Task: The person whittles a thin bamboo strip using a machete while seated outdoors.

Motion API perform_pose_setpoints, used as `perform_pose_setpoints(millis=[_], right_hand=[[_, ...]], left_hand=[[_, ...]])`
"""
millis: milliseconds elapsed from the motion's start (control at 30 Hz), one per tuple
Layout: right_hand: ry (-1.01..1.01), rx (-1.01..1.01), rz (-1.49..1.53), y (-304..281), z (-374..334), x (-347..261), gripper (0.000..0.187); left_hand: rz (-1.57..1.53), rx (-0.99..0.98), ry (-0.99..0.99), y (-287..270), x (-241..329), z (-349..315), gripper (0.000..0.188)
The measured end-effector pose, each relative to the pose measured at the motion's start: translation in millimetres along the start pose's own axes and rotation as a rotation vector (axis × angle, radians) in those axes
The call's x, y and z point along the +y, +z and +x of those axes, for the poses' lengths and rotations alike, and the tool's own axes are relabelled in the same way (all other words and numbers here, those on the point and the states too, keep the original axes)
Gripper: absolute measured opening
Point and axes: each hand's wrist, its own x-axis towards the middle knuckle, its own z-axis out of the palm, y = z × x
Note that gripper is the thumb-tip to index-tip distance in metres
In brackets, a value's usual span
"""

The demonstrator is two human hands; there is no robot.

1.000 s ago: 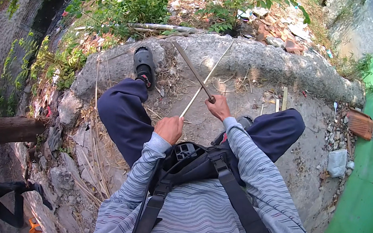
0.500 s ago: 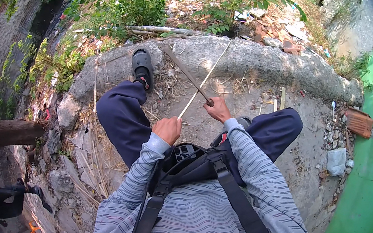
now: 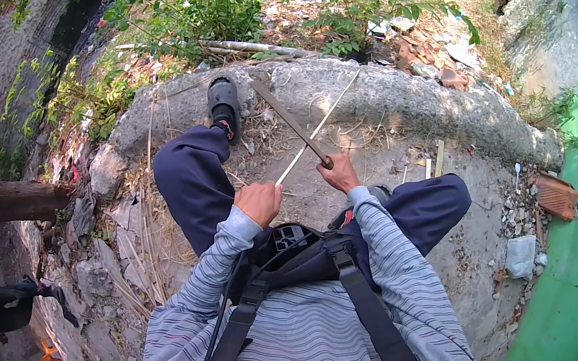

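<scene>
My left hand (image 3: 258,202) is closed around the near end of a thin, pale strip that looks like bamboo (image 3: 330,110). The strip slants away to the right, and its far end reaches the concrete kerb. In my right hand (image 3: 340,173) is the handle of a long knife (image 3: 286,116), fingers wrapped around it. Its dark, straight blade points away to the left and crosses the strip a little beyond my hands. Whether the edge bites into the strip I cannot tell.
Between my spread knees lies dusty concrete, bounded by a rough raised kerb (image 3: 424,105). Short pale strips (image 3: 439,158) lie near my right knee. A hollow orange brick (image 3: 555,196) rests by the green wall (image 3: 574,251). A log (image 3: 6,202) juts in at left.
Both hands keep their grips on the strip and the knife. The knife has shifted very slightly nearer and to the right along the strip; the view has also moved a little.
</scene>
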Motion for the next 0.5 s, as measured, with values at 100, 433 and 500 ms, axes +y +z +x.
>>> perform_pose_setpoints(millis=[100,433,500], right_hand=[[-0.115,-0.051,-0.024,2,-3,-12,0.027],[0.087,0.009,-0.053,-9,11,7,0.033],[-0.055,-0.074,-0.069,-9,4,0,0.032]], left_hand=[[0.040,-0.013,-0.012,-2,1,-1,0.037],[0.065,-0.031,-0.020,9,-1,1,0.036],[0.070,-0.032,-0.026,4,-1,1,0.035]])
